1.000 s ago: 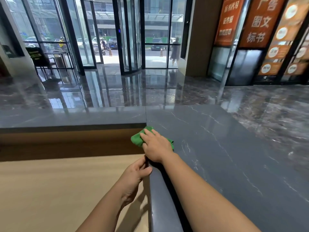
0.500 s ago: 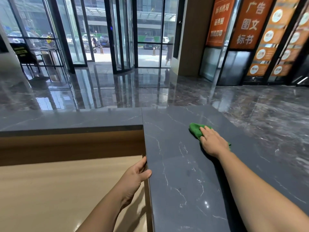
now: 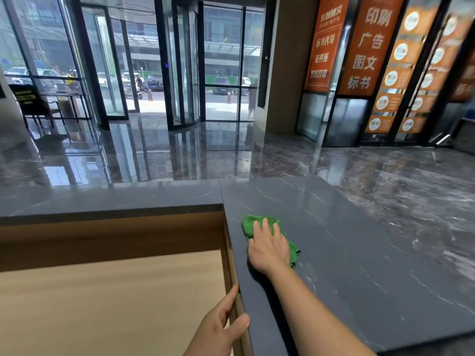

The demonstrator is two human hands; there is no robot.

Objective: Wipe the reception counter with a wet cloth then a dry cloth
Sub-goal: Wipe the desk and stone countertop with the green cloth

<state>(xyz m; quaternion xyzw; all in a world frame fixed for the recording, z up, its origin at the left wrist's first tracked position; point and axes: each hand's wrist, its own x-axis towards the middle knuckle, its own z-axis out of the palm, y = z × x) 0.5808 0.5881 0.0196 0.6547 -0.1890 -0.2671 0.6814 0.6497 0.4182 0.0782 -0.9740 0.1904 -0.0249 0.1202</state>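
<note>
The reception counter (image 3: 359,265) is a raised dark grey stone top with white veins, forming a corner ahead of me. A green cloth (image 3: 248,223) lies on it close to the inner edge. My right hand (image 3: 268,246) presses flat on the cloth, fingers pointing away from me, covering most of it. My left hand (image 3: 221,327) grips the counter's inner edge nearer to me, thumb on top of the stone and fingers on the wooden side. No second cloth is in view.
A lower light wooden desk surface (image 3: 110,304) sits to the left, inside the counter. Beyond the counter lie a glossy dark marble floor (image 3: 385,176), glass doors (image 3: 180,73) and orange signboards (image 3: 370,47).
My right hand swept the cloth from the inner corner out to the right, then back left toward the inner edge. My left hand kept its grip on the counter edge.
</note>
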